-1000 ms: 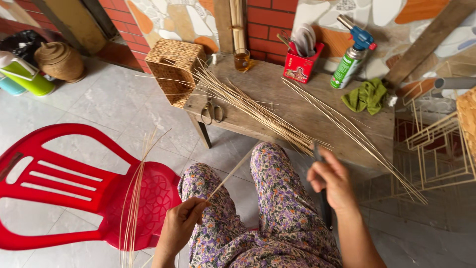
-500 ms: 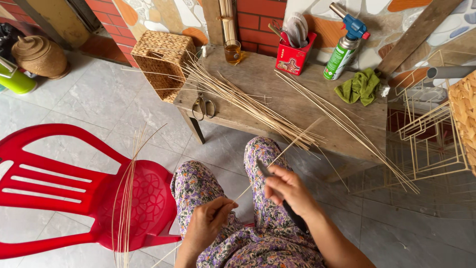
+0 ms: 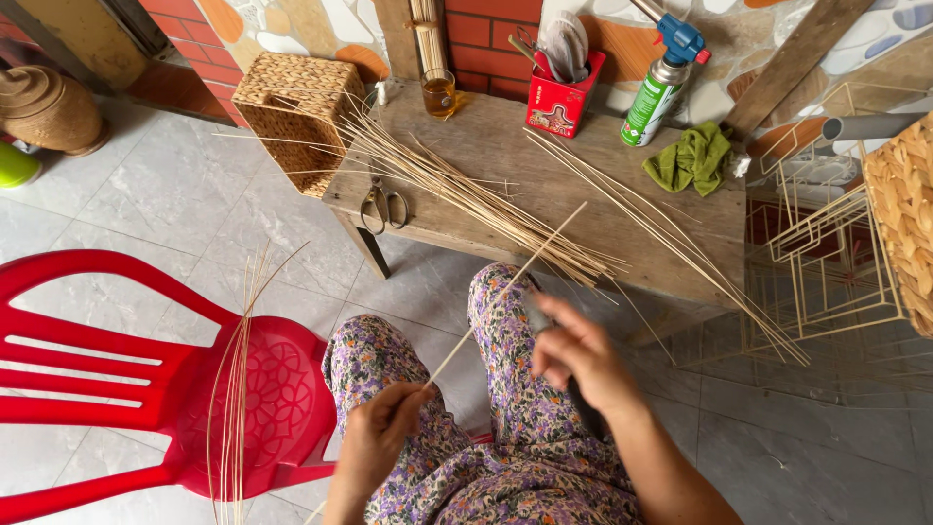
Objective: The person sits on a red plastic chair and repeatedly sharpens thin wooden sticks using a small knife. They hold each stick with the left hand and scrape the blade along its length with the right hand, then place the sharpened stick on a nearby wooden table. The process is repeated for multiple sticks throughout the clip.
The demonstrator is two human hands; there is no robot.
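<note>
Cane strip held across the lap

Cane in a single thin strip (image 3: 505, 287) is held slanting up from the left hand (image 3: 384, 428), which is closed around its lower part, toward the tabletop (image 3: 603, 209). The right hand (image 3: 578, 355) is curled over a dark tool, probably a knife (image 3: 583, 413), held just beside the strip above the flowered trousers (image 3: 505, 428); whether the blade touches the strip cannot be told. The strip is judged light, springy and smooth, stiff enough to stay straight when held from one end, yet likely to split or kink if bent sharply. It is best gripped low, close to the working point, so that whip is kept down.

On the tabletop a bundle of canes (image 3: 466, 194) is spread beside scissors (image 3: 384, 206). A red tin (image 3: 562, 102) is filled with tools and what seems to be a fan. A small glass (image 3: 439, 94) holds amber liquid. A green can topped by a blue torch head (image 3: 656, 92) stands near a green cloth (image 3: 692, 160). A woven basket (image 3: 292, 112) sits against the tabletop's end; its contents cannot be seen. More strips (image 3: 238, 389) are draped over a red chair (image 3: 117, 379), and wire frames (image 3: 826, 243) stand at the right.
</note>
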